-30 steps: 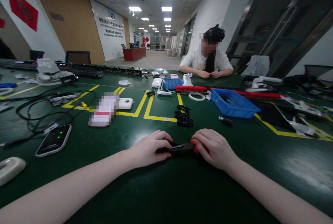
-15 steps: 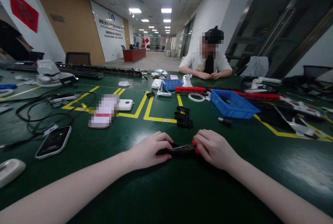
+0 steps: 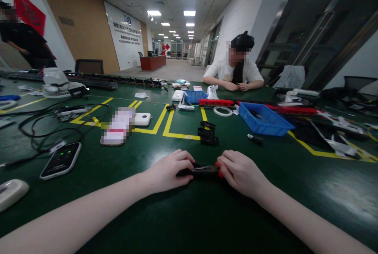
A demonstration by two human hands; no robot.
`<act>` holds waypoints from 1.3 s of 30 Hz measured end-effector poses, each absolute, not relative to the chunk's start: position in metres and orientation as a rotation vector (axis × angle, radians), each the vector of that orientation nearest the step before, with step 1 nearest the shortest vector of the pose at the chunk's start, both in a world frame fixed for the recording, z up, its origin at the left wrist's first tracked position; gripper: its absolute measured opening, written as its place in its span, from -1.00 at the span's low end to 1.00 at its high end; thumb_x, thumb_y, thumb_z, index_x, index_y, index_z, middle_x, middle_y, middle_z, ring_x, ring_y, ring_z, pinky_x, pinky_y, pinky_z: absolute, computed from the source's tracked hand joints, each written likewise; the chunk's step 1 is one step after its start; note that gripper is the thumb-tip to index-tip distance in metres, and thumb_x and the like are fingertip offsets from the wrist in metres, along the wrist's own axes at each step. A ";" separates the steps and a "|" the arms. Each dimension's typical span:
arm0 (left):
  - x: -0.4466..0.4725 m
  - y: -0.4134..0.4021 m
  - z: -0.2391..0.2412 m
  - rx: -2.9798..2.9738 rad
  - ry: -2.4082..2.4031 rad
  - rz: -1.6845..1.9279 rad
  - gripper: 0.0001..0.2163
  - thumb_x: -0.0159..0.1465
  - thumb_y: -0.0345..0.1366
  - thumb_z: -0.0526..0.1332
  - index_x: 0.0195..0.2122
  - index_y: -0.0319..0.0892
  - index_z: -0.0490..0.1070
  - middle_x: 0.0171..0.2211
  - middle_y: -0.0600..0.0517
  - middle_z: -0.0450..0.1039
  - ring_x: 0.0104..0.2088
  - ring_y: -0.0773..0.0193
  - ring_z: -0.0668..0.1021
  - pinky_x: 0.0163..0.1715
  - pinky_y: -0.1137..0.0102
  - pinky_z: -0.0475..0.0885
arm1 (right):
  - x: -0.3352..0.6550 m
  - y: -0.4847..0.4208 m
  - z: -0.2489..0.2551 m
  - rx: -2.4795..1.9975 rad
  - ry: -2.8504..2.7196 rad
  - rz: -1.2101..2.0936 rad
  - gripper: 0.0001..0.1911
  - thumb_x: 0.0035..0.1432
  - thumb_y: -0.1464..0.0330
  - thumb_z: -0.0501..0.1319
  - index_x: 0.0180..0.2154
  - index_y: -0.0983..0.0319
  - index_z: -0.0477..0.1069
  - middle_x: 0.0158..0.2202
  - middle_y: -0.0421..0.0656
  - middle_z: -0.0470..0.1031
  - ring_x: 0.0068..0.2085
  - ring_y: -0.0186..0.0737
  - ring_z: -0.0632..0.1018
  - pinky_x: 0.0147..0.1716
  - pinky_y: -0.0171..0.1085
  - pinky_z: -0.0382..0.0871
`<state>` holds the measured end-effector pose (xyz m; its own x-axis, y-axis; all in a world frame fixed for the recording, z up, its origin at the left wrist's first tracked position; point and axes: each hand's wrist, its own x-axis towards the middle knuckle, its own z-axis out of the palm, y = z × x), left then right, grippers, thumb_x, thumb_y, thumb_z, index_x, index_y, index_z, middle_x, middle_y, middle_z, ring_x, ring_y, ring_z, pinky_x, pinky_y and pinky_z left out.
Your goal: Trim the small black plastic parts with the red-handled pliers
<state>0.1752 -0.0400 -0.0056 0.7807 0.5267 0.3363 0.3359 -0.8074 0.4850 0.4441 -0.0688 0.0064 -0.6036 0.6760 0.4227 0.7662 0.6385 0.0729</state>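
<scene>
- Left hand (image 3: 169, 171) is clenched over a small black part (image 3: 184, 172), pinning it flat to the table (image 3: 206, 222).
- Right hand (image 3: 240, 171) is clenched on the red handles of the pliers (image 3: 206, 170); the dark jaws point left and meet the black part right at the left grip.
- The worked piece sits between the two grips, low on the table, mostly hidden by fingers; I cannot tell how deep the jaws bite.
- Doing this well, by my judgement: keep the left grip pressing down so the part does not twist, squeeze the pliers evenly, keep the wrists low, and keep fingertips off the jaw line.
- Risk as I see it: a glossy surface, so the part could skid.
- Just beyond the grips: a stack of black links (image 3: 208, 132); a dark short tool (image 3: 255, 138) lies beyond the right grip.
- Further out on the right: a blue bin (image 3: 265, 119), and a white tape ring (image 3: 223, 110) nearer the middle.
- Left of the left grip: a dark device with green lights (image 3: 60, 159), loose black cables (image 3: 35, 128) and a white pad (image 3: 12, 193).
- The table is dark green with yellow tape lines (image 3: 168, 122).
- Room: a long office hall with ceiling light panels, and a seated person in a white shirt (image 3: 233, 73) across the table with hands together; another person stands far left.
</scene>
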 end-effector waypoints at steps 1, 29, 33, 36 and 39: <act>0.175 -0.040 -0.005 2.576 0.659 0.647 -0.88 0.27 -0.39 0.28 -0.16 -0.15 0.45 -0.01 -0.05 0.45 -0.03 0.13 0.49 -0.02 0.20 0.46 | 0.444 -0.069 0.006 -1.149 -2.502 -0.342 -0.69 0.35 0.40 -0.04 -0.35 0.25 0.42 -0.39 -0.09 0.43 -0.40 -0.24 0.42 -0.38 -0.25 0.24; 0.175 -0.044 -0.003 2.742 0.620 0.714 -0.77 0.29 -0.38 0.20 -0.02 -0.18 0.41 -0.06 -0.08 0.46 -0.07 0.14 0.53 -0.07 0.28 0.42 | 0.451 -0.064 0.008 -1.213 -2.483 -0.206 -0.68 0.35 0.38 -0.05 -0.32 0.22 0.44 -0.36 -0.10 0.48 -0.39 -0.22 0.48 -0.40 -0.24 0.34; 0.176 -0.043 -0.003 2.713 0.610 0.688 -0.79 0.34 -0.41 0.16 -0.01 -0.18 0.39 -0.05 -0.09 0.47 -0.09 0.16 0.54 -0.09 0.31 0.46 | 0.452 -0.063 0.008 -1.204 -2.484 -0.203 -0.67 0.36 0.37 -0.06 -0.33 0.23 0.44 -0.37 -0.10 0.48 -0.39 -0.22 0.48 -0.40 -0.24 0.34; 0.176 -0.042 -0.004 2.688 0.599 0.689 -0.79 0.37 -0.40 0.14 0.01 -0.18 0.39 -0.04 -0.08 0.47 -0.09 0.17 0.55 -0.10 0.33 0.47 | 0.452 -0.062 0.008 -1.202 -2.484 -0.207 -0.67 0.36 0.37 -0.05 -0.33 0.23 0.44 -0.38 -0.11 0.48 -0.39 -0.23 0.48 -0.40 -0.24 0.34; 0.175 -0.042 -0.005 2.672 0.601 0.687 -0.80 0.38 -0.40 0.15 0.00 -0.20 0.40 -0.07 -0.08 0.47 -0.11 0.19 0.56 -0.12 0.36 0.48 | 0.451 -0.061 0.008 -1.198 -2.491 -0.217 -0.68 0.35 0.38 -0.05 -0.33 0.23 0.44 -0.38 -0.11 0.47 -0.39 -0.23 0.48 -0.39 -0.25 0.34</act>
